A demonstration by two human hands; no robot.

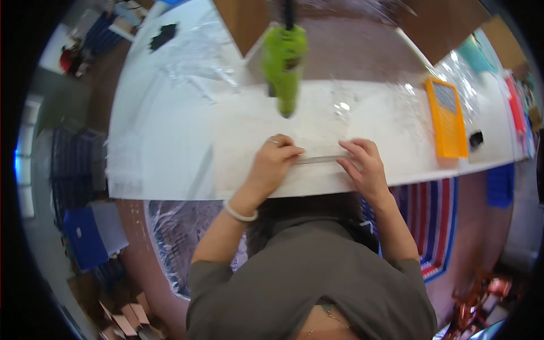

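Observation:
Above the front part of the white table, a thin, narrow greyish strip (320, 160) lies level between my two hands. Its exact kind is too blurred to make out. My left hand (272, 164), with a ring on one finger and a white bangle at the wrist, pinches the strip's left end between thumb and fingers. At the other end, the thumb and forefinger of my right hand (365, 167) are spread apart, with the strip's tip between them. Directly beyond my hands hangs a lime-green power screwdriver (286, 65), pointing down and touched by neither hand.
An orange tray (462, 141) of small grey parts sits at the right on the white table (158, 141). Clear plastic film (195, 62) and a black piece (163, 37) lie far left. Cardboard flaps (243, 22) rise at the back. A striped bag (430, 221) stands below the front edge.

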